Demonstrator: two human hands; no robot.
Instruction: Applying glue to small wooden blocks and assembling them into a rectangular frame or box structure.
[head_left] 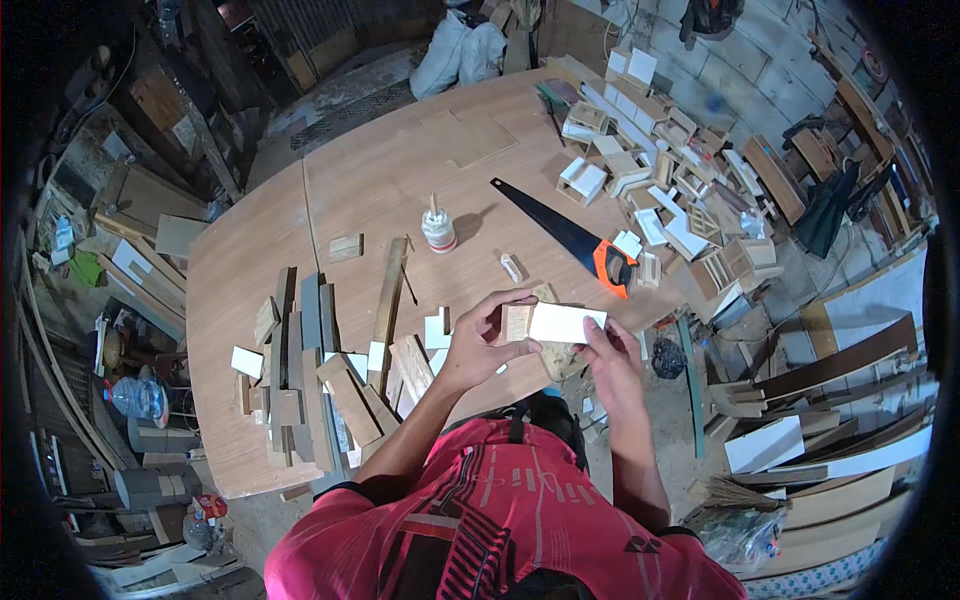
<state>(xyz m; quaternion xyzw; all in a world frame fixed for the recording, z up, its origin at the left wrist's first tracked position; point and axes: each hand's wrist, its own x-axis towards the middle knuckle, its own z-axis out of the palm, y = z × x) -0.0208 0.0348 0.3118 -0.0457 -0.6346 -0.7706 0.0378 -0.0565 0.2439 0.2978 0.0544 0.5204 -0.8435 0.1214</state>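
Note:
Both of my hands meet over the near edge of the table. My left hand (485, 345) grips a small light-brown wooden piece (518, 320) between thumb and fingers. With thumb and fingertips, my right hand (613, 368) pinches the right end of a white rectangular board (567, 325). Board and wooden piece touch edge to edge; whether they are fixed together I cannot tell. Beyond my hands lies a small white-and-wood piece (512, 267). A handsaw (560, 228) with an orange and black handle rests farther right. A white jar (438, 232) stands beyond, a stick in it.
Wooden strips (345, 400) and offcuts crowd the table's left near side. Small wooden boxes (583, 180) and white pieces are heaped at the right. Boards (840, 430) lean along the right side of the room. The brown tabletop (370, 190) has a curved edge.

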